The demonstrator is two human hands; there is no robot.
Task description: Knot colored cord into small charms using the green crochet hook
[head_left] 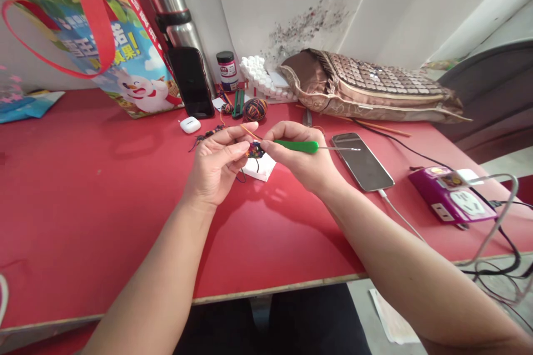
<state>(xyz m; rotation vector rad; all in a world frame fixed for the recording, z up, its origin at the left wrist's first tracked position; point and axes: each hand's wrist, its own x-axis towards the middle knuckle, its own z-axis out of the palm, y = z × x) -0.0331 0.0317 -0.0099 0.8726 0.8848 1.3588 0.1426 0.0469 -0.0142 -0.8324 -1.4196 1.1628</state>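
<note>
My left hand (212, 165) pinches a small dark multicoloured crochet piece (255, 150) between thumb and fingers. An orange strand of yarn (249, 132) runs over its forefinger towards the right fingertips. My right hand (313, 169) is closed around a crochet hook (297, 146) with a green handle, whose bare metal end points right, away from the piece. The right thumb and forefinger meet at the edge of the piece; whether they pinch the yarn is hidden. Below the hands lies a white block or pad (262, 170). Behind them sits a multicoloured yarn ball (255, 109).
On the red table (125, 222) a phone (362, 161) with a cable lies right, beside a purple power socket (453, 197). At the back stand a colourful bag (137, 75), a steel flask (183, 30), an upright phone (191, 83), a jar (227, 71) and a rolled mat (375, 83).
</note>
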